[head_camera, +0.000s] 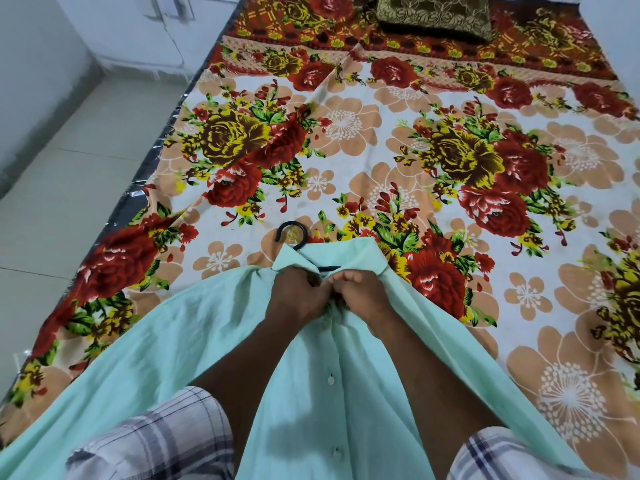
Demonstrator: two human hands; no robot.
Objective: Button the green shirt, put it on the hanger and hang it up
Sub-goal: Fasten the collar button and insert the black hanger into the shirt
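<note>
The pale green shirt point(180, 344) lies front-up on the bed, collar pointing away from me. A black hanger sits inside it; its hook point(291, 231) sticks out past the collar and a bit of its bar shows in the neck opening. My left hand point(297, 295) and my right hand point(360, 292) meet just below the collar, both pinching the shirt's front edges at the top of the placket. Two white buttons further down the placket look fastened. The spot between my fingers is hidden.
A floral bedsheet point(450, 150) covers the bed. A dark brocade pillow point(433, 15) rests at the far end. The bed's left edge point(138, 188) borders a pale tiled floor and a white wall.
</note>
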